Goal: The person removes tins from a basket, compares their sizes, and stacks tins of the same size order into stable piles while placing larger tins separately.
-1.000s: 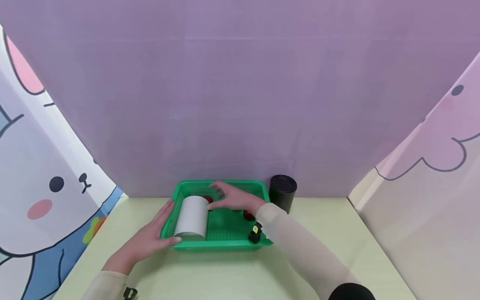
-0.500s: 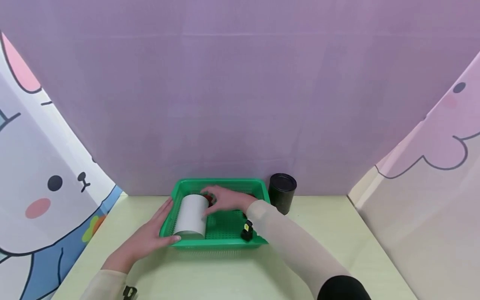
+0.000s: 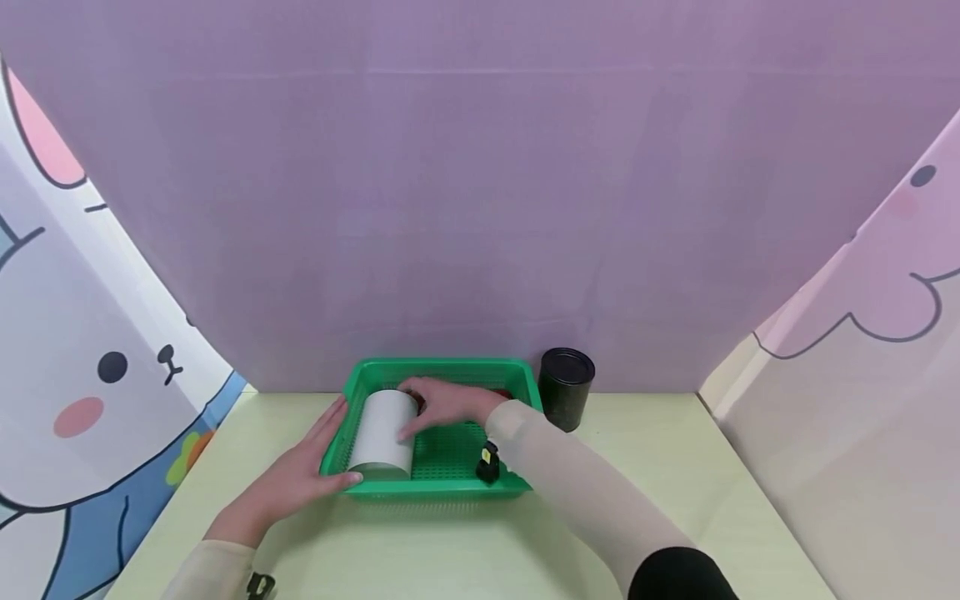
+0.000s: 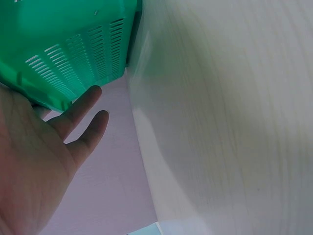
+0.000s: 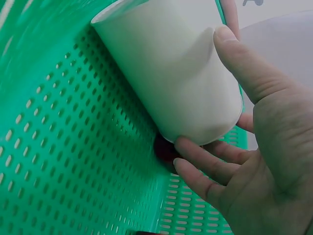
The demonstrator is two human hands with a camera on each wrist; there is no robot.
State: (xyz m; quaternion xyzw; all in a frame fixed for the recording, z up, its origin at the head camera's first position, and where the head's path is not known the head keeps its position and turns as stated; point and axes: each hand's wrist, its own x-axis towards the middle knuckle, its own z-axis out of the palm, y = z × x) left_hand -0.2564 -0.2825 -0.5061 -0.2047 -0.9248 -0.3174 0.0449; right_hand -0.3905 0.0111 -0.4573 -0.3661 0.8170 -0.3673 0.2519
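Note:
A white cylinder (image 3: 381, 433) lies on its side in the left part of a green perforated basket (image 3: 480, 487). My right hand (image 3: 450, 402) holds its far end; in the right wrist view the thumb rests along the white side and the fingertips curl against the end rim. Close to those fingertips is a dark red object (image 5: 165, 149), mostly hidden behind the cylinder. At the basket's left side, my left hand (image 3: 296, 475) has its fingers extended along the outer wall, thumb on the front corner of the rim.
A black lidded can (image 3: 566, 389) stands just right of the basket, near the purple back wall (image 3: 480, 208). Another dark red bit (image 3: 504, 392) shows behind the right wrist inside the basket. The pale table (image 3: 420, 550) extends in front.
My right hand has come left and down onto the white cylinder's far end, its fingers closing in around it. The left hand and basket stay put.

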